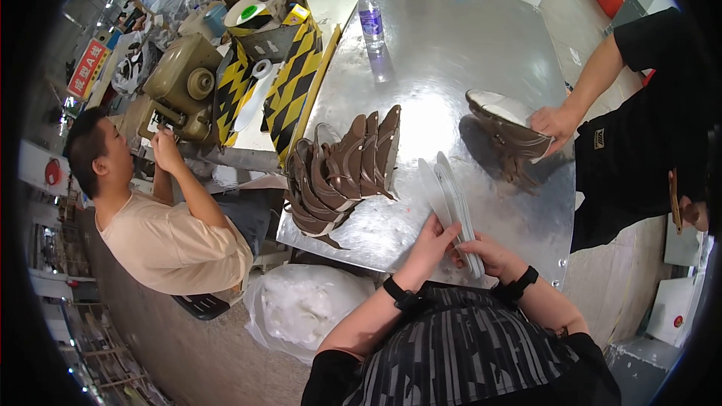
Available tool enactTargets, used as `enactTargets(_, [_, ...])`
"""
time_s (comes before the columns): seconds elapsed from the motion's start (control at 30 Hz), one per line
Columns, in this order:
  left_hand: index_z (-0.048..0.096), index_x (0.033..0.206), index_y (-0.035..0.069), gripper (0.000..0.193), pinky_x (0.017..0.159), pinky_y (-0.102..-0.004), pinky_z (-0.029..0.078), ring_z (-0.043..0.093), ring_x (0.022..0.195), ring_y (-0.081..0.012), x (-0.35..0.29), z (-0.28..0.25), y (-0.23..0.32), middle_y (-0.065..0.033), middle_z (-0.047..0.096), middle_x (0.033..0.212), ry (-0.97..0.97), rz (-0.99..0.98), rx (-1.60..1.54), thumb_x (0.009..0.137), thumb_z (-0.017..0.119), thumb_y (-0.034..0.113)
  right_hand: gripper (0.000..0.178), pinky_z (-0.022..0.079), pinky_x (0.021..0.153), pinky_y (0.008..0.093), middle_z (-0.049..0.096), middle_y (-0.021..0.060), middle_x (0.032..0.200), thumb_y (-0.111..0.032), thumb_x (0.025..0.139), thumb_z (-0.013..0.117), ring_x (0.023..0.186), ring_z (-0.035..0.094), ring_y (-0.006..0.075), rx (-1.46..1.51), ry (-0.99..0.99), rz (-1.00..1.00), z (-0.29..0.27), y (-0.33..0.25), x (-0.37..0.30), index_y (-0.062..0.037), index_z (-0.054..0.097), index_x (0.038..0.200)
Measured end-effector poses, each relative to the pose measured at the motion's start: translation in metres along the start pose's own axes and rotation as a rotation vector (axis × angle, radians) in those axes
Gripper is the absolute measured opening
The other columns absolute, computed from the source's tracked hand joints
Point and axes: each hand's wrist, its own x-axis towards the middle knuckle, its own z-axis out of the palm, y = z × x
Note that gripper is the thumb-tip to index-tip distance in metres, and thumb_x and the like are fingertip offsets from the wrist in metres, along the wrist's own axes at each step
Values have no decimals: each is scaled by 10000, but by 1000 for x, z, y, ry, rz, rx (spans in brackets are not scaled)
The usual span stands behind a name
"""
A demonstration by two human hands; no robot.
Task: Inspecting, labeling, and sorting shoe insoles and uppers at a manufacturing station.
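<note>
A stack of thin white insoles (460, 214) stands slanted over the near edge of the metal table, fanned apart at its upper end. My left hand (435, 242) grips its lower part from the left, with the fingers partly hidden behind it. From the right my right hand (490, 256) holds the lower end, thumb against the stack. To the left of the insoles lies a row of brown shoe uppers (346, 165), nested against one another. Across the table at the right, a co-worker's hand (553, 126) holds another brown upper (500, 126) with a pale lining.
The shiny metal table (466, 37) carries a water bottle (370, 21) near its far left edge. A black-and-yellow striped bin (289, 98) and a sewing machine (180, 83) stand left, where a seated person works. A white plastic sack (308, 308) rests on the floor beside me.
</note>
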Motion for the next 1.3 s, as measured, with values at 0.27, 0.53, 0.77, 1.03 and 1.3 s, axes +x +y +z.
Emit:
enactTargets(0.27, [428, 1240, -81, 390, 833, -338, 501, 606, 945, -231, 2, -25, -18, -153, 596, 1060, 114, -55, -279, 916, 413, 136, 520, 460, 932, 401, 576, 165, 1174, -221, 816, 492, 1083, 573, 257, 111, 59, -154, 7, 0, 8, 46, 461, 1261])
enactTargets(0.53, [470, 1275, -1, 393, 819, -331, 487, 555, 887, -198, 1, -47, -27, -99, 570, 968, 244, -104, -219, 908, 450, 138, 375, 509, 833, 349, 605, 137, 1051, -124, 818, 493, 937, 611, 219, 18, 171, -64, 6, 3, -2, 27, 531, 1159])
enactTargets(0.77, [380, 1353, 22, 655, 871, -310, 459, 552, 949, -196, -10, -28, -18, -98, 549, 1099, -329, -169, -253, 897, 560, 457, 366, 552, 727, 369, 632, 136, 872, -322, 916, 515, 790, 649, 244, 163, -143, 218, 5, 10, 5, 16, 560, 1050])
enactTargets(1.03, [400, 1344, 49, 563, 878, -317, 453, 540, 1005, -170, -1, -29, -20, -93, 527, 1173, -78, -94, -163, 892, 616, 308, 610, 534, 772, 371, 635, 166, 964, -537, 921, 451, 890, 650, 282, -130, 32, 351, 18, 5, 9, 12, 503, 1182])
enactTargets(1.3, [424, 1300, -2, 477, 898, -330, 450, 538, 1057, -193, 6, -34, -32, -80, 547, 1166, 104, -56, -119, 886, 608, 146, 816, 460, 898, 353, 531, 170, 1217, -234, 828, 688, 1090, 556, 221, -807, 268, -100, 22, 16, 3, -3, 193, 1433])
